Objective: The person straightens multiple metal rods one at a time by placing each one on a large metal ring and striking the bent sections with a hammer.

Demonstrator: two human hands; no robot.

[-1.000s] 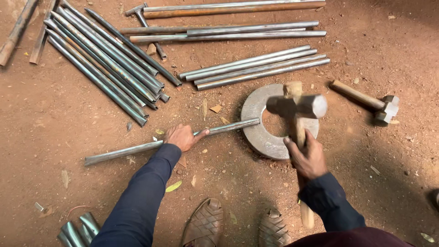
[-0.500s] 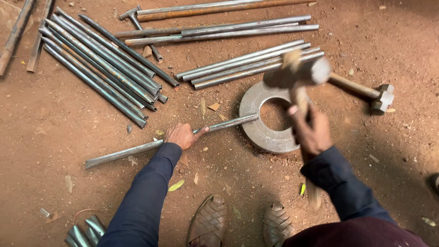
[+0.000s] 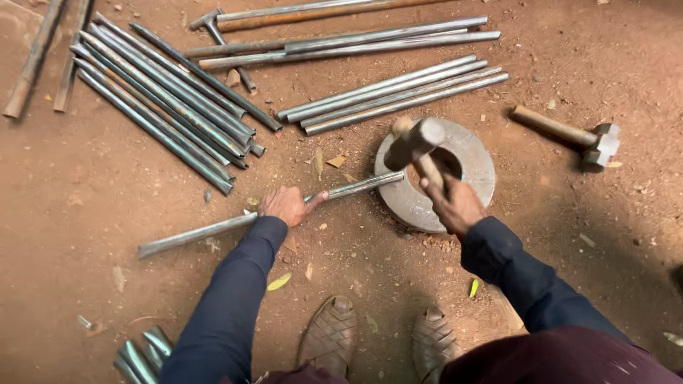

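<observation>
My left hand (image 3: 286, 205) grips a long steel rod (image 3: 206, 229) that lies on the red earth, its right end resting on the rim of a thick steel ring (image 3: 472, 159). My right hand (image 3: 455, 205) holds the wooden handle of a hammer (image 3: 415, 143), whose metal head hangs over the ring's left side, just above the rod's end. Both arms wear dark blue sleeves.
Several steel rods lie in a bundle (image 3: 171, 107) at the upper left and another group (image 3: 391, 89) above the ring. A second hammer (image 3: 576, 136) lies on the ground at the right. Rod ends (image 3: 142, 352) show at the bottom left. My two sandalled feet (image 3: 377, 340) are below.
The hammer was raised higher half a second ago and has come down toward the rod end on the ring. My left hand stays on the rod.
</observation>
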